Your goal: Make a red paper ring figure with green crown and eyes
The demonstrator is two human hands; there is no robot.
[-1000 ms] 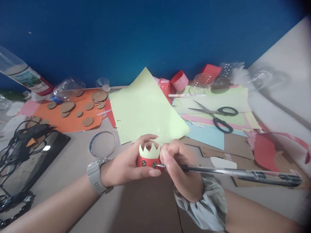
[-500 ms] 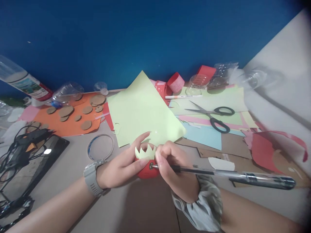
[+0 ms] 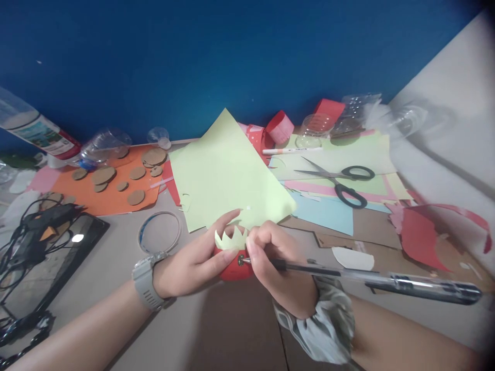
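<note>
Near the front middle, my left hand (image 3: 204, 257) is closed around a small red paper piece (image 3: 234, 271), with a pale green zigzag-cut paper band (image 3: 231, 240) along its top. My right hand (image 3: 273, 265) pinches a clear-barrelled black pen (image 3: 371, 276), its tip touching a small dark drawn spot on the red paper. The pen's back end points far right. My fingers hide part of the red piece. Just behind my hands lies a pale green sheet (image 3: 228, 170).
Black-handled scissors (image 3: 348, 185) and a white marker (image 3: 292, 151) rest on coloured paper at right. Cardboard discs (image 3: 103, 175) lie on an orange sheet (image 3: 87, 201) at left. A tape roll (image 3: 160, 233) is beside my left wrist; a bottle (image 3: 42, 135) leans behind.
My hands stay at nearly the same place on the red paper piece. The pen's back end has swung slightly down and to the right, its tip still on the spot.
</note>
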